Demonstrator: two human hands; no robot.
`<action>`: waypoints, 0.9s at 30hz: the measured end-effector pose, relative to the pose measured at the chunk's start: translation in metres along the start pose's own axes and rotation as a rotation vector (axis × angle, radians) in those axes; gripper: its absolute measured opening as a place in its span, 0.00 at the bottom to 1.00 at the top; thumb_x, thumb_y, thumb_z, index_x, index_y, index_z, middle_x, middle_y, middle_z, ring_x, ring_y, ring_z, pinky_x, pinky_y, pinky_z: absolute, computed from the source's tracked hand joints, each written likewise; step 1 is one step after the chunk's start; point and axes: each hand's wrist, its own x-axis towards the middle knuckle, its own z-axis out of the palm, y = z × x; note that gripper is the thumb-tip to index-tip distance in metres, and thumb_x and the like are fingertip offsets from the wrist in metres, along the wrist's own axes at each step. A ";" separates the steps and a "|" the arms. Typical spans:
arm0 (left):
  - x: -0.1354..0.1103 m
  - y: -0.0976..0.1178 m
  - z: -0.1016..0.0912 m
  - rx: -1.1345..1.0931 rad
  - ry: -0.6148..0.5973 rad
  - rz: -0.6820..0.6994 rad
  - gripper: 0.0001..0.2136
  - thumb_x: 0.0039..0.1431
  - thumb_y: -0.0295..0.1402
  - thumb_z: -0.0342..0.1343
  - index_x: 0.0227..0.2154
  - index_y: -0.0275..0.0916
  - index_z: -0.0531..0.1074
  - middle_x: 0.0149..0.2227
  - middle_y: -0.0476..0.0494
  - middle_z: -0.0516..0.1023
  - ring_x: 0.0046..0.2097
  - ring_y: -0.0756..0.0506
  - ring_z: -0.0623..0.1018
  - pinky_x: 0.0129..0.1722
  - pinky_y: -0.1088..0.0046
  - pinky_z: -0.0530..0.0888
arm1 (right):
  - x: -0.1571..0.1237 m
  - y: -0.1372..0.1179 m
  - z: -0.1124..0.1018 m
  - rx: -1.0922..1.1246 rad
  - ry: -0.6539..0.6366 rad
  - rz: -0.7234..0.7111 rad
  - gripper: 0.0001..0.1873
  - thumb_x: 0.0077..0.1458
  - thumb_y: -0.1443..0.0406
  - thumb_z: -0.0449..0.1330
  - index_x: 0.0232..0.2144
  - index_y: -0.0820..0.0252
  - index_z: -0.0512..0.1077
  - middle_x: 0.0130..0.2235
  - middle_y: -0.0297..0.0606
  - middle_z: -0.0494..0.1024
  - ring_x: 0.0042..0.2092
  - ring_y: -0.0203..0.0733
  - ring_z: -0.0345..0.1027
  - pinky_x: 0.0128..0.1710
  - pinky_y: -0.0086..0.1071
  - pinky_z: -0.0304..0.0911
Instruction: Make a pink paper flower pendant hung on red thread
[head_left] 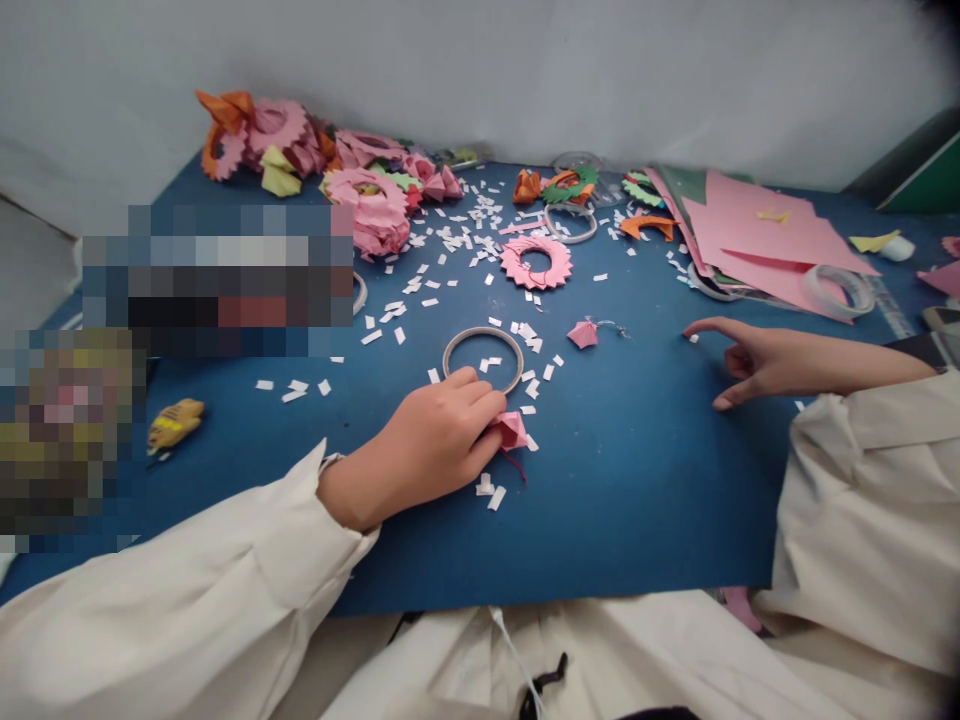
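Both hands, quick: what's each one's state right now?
Left hand: closed, holding a piece of pink folded paper.
Right hand: open, thumb and index finger apart, white paper bit at the index fingertip.

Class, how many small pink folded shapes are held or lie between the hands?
2: one pink shape in the left hand, another beyond it, rightward; more may be hidden.

Held pink paper (514,430) part-hidden, green panel (928,172) cropped

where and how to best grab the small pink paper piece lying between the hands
With the right hand, pinch the pink paper piece across its folded middle, probably from the near side: a thin strand trails off its right side.
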 end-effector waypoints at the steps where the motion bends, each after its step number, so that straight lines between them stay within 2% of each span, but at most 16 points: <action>1: 0.000 0.000 0.000 0.002 -0.001 0.000 0.08 0.60 0.29 0.45 0.29 0.35 0.68 0.29 0.45 0.71 0.35 0.46 0.68 0.32 0.71 0.66 | 0.000 0.001 0.000 0.003 -0.005 -0.004 0.46 0.34 0.50 0.65 0.55 0.41 0.50 0.25 0.25 0.62 0.28 0.38 0.60 0.30 0.30 0.58; 19: 0.000 0.001 0.000 0.025 0.014 0.013 0.08 0.60 0.29 0.45 0.28 0.36 0.67 0.28 0.46 0.70 0.35 0.46 0.68 0.32 0.70 0.66 | 0.001 -0.003 0.002 0.060 -0.015 -0.042 0.43 0.35 0.55 0.64 0.53 0.43 0.50 0.25 0.24 0.62 0.29 0.37 0.62 0.30 0.30 0.59; 27: 0.000 0.001 -0.001 0.026 0.008 0.011 0.08 0.60 0.29 0.45 0.28 0.35 0.67 0.28 0.46 0.70 0.34 0.46 0.68 0.31 0.71 0.66 | -0.002 -0.009 0.001 0.041 0.009 -0.055 0.43 0.34 0.55 0.64 0.54 0.48 0.52 0.25 0.26 0.64 0.28 0.38 0.63 0.30 0.31 0.60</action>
